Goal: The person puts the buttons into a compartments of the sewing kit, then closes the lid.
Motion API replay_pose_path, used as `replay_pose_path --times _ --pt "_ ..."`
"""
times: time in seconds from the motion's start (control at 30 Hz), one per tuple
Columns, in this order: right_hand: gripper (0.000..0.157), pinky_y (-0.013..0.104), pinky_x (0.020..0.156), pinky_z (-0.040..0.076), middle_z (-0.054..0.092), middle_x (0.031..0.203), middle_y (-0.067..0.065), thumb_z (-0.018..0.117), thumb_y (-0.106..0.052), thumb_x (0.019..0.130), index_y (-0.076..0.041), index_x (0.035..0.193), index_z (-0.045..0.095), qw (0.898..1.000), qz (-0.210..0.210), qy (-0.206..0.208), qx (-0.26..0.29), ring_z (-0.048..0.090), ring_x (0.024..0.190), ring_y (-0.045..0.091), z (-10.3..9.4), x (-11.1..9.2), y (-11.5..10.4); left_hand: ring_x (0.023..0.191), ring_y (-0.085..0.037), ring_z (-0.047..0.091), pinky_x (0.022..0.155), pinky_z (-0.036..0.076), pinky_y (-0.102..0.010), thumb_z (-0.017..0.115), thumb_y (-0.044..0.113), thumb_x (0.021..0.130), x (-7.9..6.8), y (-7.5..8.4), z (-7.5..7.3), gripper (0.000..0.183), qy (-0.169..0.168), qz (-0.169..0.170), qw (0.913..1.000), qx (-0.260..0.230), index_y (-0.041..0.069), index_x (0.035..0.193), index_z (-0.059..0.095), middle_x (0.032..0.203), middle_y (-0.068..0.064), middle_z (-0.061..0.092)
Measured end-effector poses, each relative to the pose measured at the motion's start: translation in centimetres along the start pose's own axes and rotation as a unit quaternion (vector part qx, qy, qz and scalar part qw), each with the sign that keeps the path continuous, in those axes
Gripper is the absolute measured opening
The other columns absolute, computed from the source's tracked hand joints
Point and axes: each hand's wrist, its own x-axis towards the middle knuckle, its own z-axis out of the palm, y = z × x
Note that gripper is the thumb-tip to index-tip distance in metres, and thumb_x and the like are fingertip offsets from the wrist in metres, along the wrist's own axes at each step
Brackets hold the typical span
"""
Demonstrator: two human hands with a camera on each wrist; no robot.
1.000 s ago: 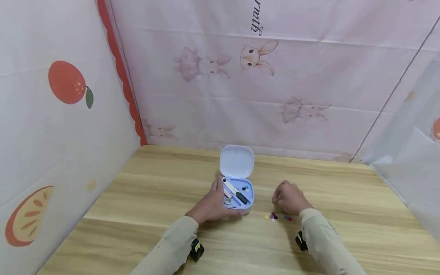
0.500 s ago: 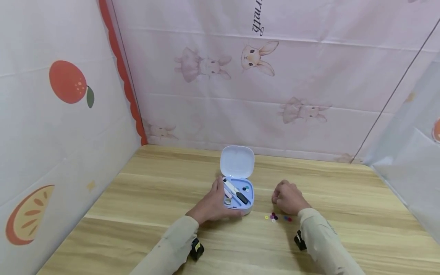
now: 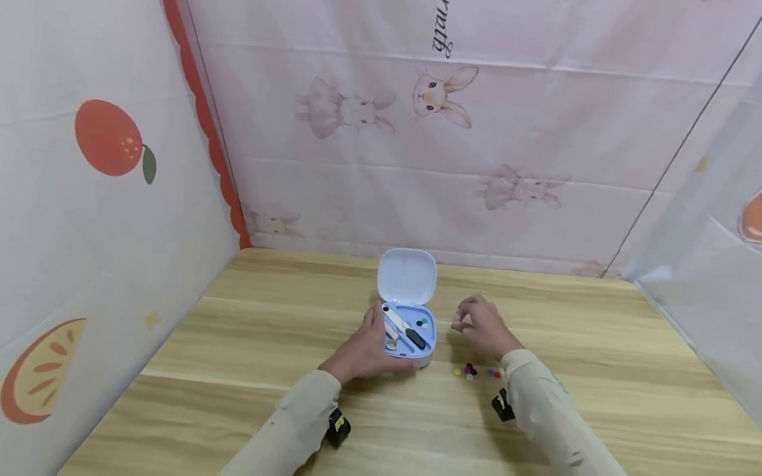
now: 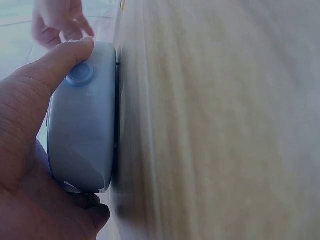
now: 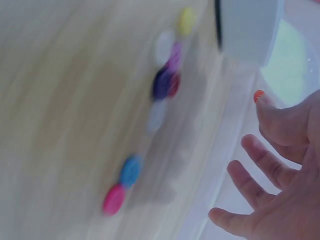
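Note:
My left hand (image 3: 363, 347) grips a small pale blue sewing box (image 3: 425, 360) by its left side, thumb along the front near the round blue catch (image 4: 80, 74). Its white lid (image 3: 407, 276) stands up at the back. Inside lie a white tool with a black end (image 3: 403, 326), a small round silvery item (image 3: 391, 344) and several small buttons (image 3: 421, 323) in the right compartment. To the right of the box, my right hand (image 3: 485, 327) pinches an orange button (image 5: 259, 96) at its fingertips, raised over the table, the other fingers spread.
Several loose buttons lie on the wooden table (image 3: 238, 370) in front of my right hand, among them a yellow one (image 5: 186, 21), a blue one (image 5: 131, 170) and a pink one (image 5: 114, 199). A printed cloth wall (image 3: 357, 198) borders the table at the back.
My right hand has risen from the tabletop and moved left toward the box, with the orange button now showing at its fingertips. The left hand keeps its grip on the box.

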Motion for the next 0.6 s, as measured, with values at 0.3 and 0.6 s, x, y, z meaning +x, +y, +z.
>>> replay_pose_path --times 0.3,0.6 --pt "0.013 0.062 0.104 0.037 0.059 0.12 0.02 0.071 0.002 0.086 -0.003 0.076 0.066 0.999 -0.032 0.007 0.026 0.05 0.117 0.042 0.7 0.9 -2.1 0.134 -0.034 0.043 0.11 0.04 -0.05 0.085 0.063 0.071 0.1 0.0 0.2 0.14 -0.002 0.0 1.0 -0.002 0.007 0.162 -0.006 0.164 -0.016 0.013" --pt "0.021 0.057 0.1 0.041 0.06 0.117 0.018 0.075 0.001 0.085 -0.009 0.07 0.064 0.999 -0.033 -0.009 0.02 0.05 0.114 0.039 1.5 1.3 -3.4 0.129 -0.032 0.045 0.109 0.041 -0.048 0.085 0.062 0.072 0.2 -0.1 0.1 0.139 0.001 0.012 0.9999 0.0 0.006 0.162 -0.006 0.162 -0.017 0.016"
